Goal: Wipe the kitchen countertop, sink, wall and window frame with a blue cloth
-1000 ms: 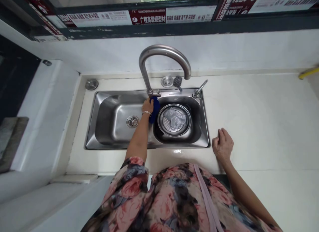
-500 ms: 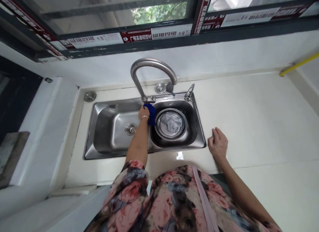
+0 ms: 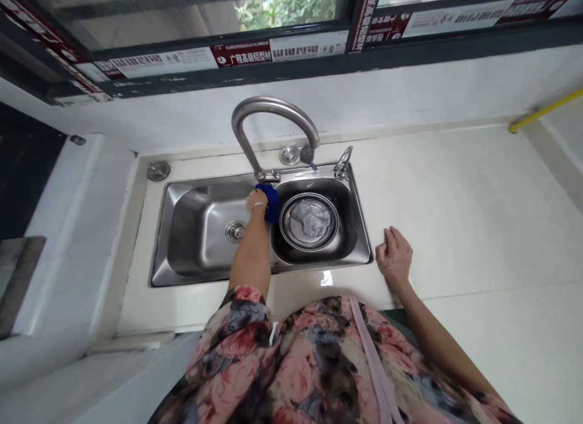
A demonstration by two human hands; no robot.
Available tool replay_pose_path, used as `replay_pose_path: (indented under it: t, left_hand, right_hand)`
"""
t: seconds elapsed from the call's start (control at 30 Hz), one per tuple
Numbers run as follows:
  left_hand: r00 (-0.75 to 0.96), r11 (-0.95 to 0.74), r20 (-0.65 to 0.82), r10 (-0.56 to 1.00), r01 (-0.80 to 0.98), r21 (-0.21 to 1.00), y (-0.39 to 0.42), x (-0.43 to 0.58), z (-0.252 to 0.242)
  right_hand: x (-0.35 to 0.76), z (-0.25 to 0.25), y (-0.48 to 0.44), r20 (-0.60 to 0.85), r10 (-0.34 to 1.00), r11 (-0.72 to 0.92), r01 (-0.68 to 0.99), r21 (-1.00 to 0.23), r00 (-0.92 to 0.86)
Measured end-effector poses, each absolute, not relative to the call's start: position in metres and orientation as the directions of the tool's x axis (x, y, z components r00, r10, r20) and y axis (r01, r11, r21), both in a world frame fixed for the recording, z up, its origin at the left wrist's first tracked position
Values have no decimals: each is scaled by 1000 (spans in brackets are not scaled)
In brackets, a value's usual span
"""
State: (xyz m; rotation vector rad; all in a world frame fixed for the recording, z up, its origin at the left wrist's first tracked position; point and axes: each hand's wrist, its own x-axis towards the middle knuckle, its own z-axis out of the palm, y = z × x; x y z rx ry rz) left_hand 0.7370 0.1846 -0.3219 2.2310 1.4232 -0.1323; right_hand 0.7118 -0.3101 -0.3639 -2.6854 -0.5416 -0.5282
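My left hand is closed on a bunched blue cloth at the divider between the two basins of the steel sink, just below the base of the faucet. The fingers are partly hidden by the hand and the cloth. My right hand rests on the white countertop to the right of the sink, fingers curled in loosely, with nothing visible in them. In the right basin sits a round metal strainer with a crumpled clear plastic bag inside.
Behind the sink, a steel scourer lies beside a round metal cap. A small curved tap stands at the sink's back right corner. Another round metal lid is at the left. A yellow pipe runs at the far right.
The whole view has shifted slightly up and left. My left hand stays by the divider with the blue cloth, and my right hand keeps its place on the countertop.
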Motion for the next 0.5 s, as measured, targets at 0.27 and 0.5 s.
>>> replay_pose_path:
  t: [0.27, 0.5]
  left_hand:
    - [588, -401, -351, 729, 782, 477, 137, 724, -321]
    - [582, -192, -356, 731, 676, 712, 125, 764, -338]
  right_hand:
    - [713, -364, -308, 430, 289, -874, 419, -246, 855]
    - [711, -361, -308, 409, 292, -875, 414, -250, 864]
